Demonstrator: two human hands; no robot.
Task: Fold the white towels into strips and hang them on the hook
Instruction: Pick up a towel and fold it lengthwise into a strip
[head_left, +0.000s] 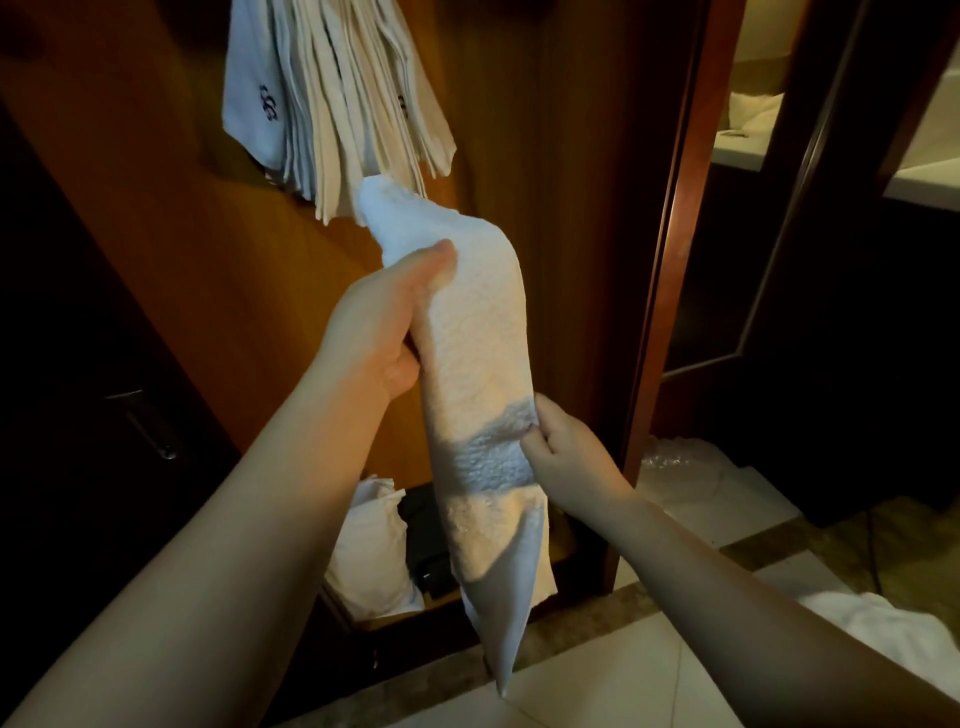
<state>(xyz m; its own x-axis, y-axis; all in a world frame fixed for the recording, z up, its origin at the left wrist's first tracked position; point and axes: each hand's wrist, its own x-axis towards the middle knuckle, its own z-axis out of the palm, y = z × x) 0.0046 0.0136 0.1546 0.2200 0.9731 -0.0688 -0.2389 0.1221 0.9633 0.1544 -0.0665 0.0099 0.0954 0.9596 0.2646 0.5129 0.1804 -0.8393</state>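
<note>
Towel in hand: a white terry towel (475, 374) folded into a long narrow strip, held up slantwise in front of the wooden panel (545, 156), its top end just below the hung bundle and its tail drooping to a point above the floor (623, 686).
Left hand (384, 332): fingers curled round the upper part of the strip, thumb pressed on the front face.
Right hand (561, 447): fingers pinching the strip's right edge lower down, at about mid-length.
Handling: likely light, soft and limp; it will sag wherever unsupported, and the fold can slip open, so the edges need keeping together. The looped pile looks grippy, not slippery.
Where to hold: probably near the middle of the strip, so both halves drape evenly over the hook.
Hung towels (332, 98): many folded white strips fanning down from above; one bears a dark embroidered mark. The hook itself is out of view.
Texture: nubbly pile on the strip's face, a smoother flat flap at its tail.
Surroundings: more white cloth (369, 545) crumpled low in the cabinet beside a dark object; pale tiles with a brown border; a dark door with metal handle (150, 426) at left.
</note>
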